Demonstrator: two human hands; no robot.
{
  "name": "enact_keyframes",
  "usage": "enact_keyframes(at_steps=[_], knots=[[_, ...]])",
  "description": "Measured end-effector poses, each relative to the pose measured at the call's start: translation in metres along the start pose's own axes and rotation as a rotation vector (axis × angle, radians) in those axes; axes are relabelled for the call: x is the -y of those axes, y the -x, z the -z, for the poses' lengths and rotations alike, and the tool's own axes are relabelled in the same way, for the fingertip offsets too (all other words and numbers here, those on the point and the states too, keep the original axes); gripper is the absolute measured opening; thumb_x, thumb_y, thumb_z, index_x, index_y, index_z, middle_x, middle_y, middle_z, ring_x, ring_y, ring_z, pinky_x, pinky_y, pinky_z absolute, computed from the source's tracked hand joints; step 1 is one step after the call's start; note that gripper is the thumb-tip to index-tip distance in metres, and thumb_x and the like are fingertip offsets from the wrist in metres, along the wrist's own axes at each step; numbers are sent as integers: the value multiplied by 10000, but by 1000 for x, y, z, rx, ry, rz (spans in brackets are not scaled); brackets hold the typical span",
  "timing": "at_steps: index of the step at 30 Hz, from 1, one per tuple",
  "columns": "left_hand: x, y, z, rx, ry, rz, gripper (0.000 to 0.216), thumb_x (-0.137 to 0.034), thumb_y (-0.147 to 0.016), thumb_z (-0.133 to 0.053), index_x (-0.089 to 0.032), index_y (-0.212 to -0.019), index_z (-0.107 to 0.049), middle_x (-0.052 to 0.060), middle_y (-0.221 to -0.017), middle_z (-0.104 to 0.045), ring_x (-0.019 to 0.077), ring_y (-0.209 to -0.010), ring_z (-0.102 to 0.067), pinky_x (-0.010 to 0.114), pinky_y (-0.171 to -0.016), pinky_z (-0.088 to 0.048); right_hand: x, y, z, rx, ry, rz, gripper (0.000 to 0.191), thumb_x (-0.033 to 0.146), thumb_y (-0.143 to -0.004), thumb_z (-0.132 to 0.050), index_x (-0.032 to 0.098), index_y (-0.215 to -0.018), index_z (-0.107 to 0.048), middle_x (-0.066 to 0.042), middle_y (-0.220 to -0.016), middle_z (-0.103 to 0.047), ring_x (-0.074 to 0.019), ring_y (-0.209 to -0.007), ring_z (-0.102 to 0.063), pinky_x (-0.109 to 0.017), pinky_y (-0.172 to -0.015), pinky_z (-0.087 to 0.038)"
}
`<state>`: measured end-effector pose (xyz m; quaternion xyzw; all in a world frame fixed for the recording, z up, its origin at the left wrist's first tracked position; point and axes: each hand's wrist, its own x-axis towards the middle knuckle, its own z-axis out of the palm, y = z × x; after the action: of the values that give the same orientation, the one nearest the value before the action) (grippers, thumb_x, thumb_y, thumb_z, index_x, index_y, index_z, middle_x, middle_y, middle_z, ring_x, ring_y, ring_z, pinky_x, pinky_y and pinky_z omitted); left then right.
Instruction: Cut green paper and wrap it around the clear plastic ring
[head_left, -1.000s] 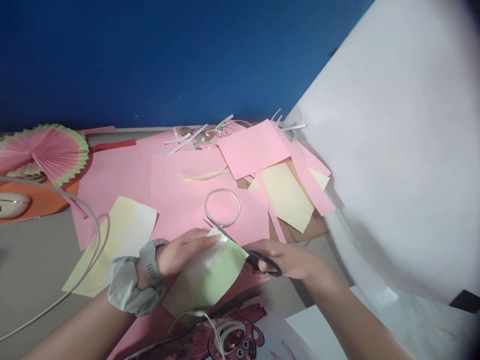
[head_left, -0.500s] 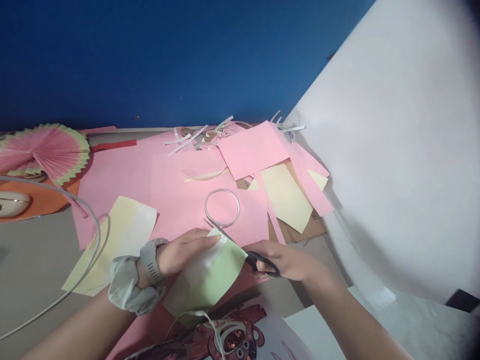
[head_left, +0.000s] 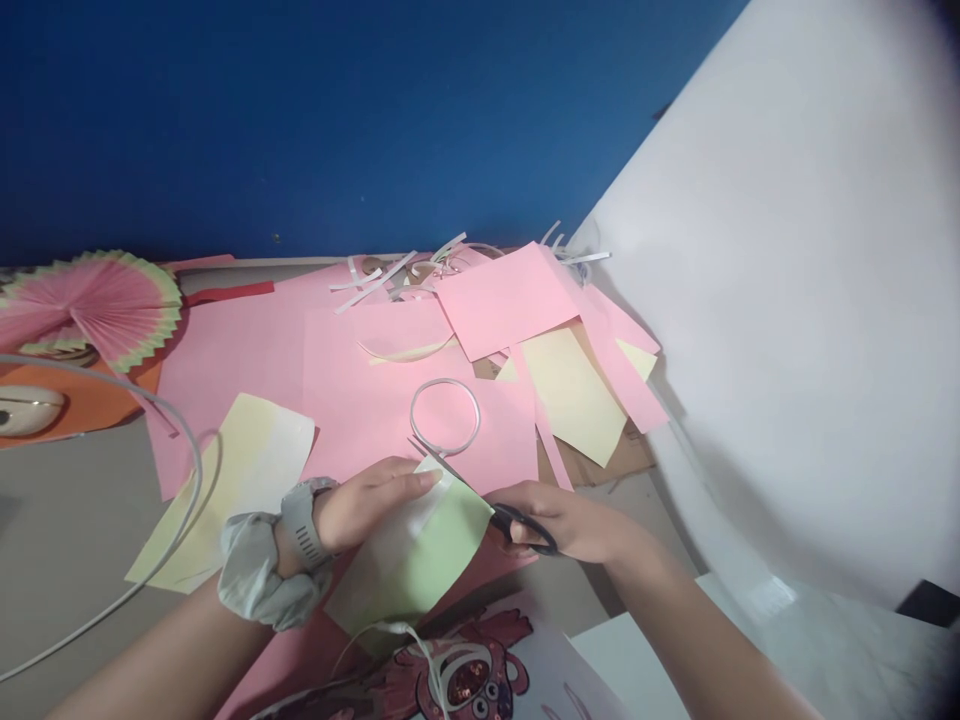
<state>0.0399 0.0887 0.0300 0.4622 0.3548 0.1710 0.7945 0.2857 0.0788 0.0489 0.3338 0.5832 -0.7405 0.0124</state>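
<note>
My left hand (head_left: 371, 505) grips a light green sheet of paper (head_left: 420, 560) by its upper edge, fingers pressed on top. A grey watch and a grey scrunchie sit on that wrist. My right hand (head_left: 574, 520) is closed round the black handles of a pair of scissors (head_left: 480, 495). Their blades lie along the sheet's top edge and point up and left. A thin pale strip curls away under the sheet near its lower edge.
Pink sheets (head_left: 352, 390) and pale yellow sheets (head_left: 574, 395) cover the table. A white paper ring (head_left: 444, 415) lies just beyond the scissors. A folded pink fan (head_left: 97, 305) sits far left, a large white sheet (head_left: 810, 330) rises right, and a pink bear picture (head_left: 465, 670) lies below.
My right hand and the scissors have shifted very slightly left along the sheet's edge. The left hand and the paper stay as they were.
</note>
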Motion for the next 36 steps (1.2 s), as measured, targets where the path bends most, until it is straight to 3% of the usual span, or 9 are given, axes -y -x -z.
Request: enact_keyframes(at_steps=[6, 14, 20, 25, 36], knots=[[-1, 0, 0, 4, -13, 14, 346, -443, -863, -456, -148, -739, -585, 2, -695, -573, 122, -645, -499, 247, -629, -412, 1, 0, 0, -17, -3, -13, 445, 611, -832, -434, 177, -739, -411, 35, -670, -352, -85, -591, -310, -230, -526, -258], [-1, -1, -1, 22, -35, -8, 357, -455, -855, -441, -157, -715, -580, 12, -698, -583, 127, -646, -515, 254, -651, -434, 2, 1, -1, -20, -14, -37, 366, 521, -850, -454, 173, -742, -416, 37, -669, -355, -86, -602, -314, -223, -536, -267], [2, 1, 0, -31, -74, -42, 326, -431, -866, -444, -178, -718, -587, -2, -724, -582, 131, -710, -508, 255, -728, -439, 2, 1, -2, -38, -24, -49, 282, 423, -857, -460, 181, -727, -397, 40, -666, -343, -85, -595, -306, -223, -531, -258], [4, 1, -1, -97, -103, -76, 370, -455, -869, -409, -203, -631, -538, -1, -684, -558, 144, -714, -504, 272, -758, -443, 6, 0, -4, -35, -46, -44, 288, 411, -870, -433, 189, -700, -361, 49, -631, -337, -78, -563, -292, -223, -514, -243], [3, 2, -2, -132, -146, -86, 352, -447, -864, -420, -203, -676, -590, 7, -721, -599, 164, -730, -538, 311, -768, -455, 5, 0, -6, -53, -60, -51, 317, 454, -845, -458, 190, -695, -365, 48, -642, -321, -79, -575, -292, -219, -517, -256]])
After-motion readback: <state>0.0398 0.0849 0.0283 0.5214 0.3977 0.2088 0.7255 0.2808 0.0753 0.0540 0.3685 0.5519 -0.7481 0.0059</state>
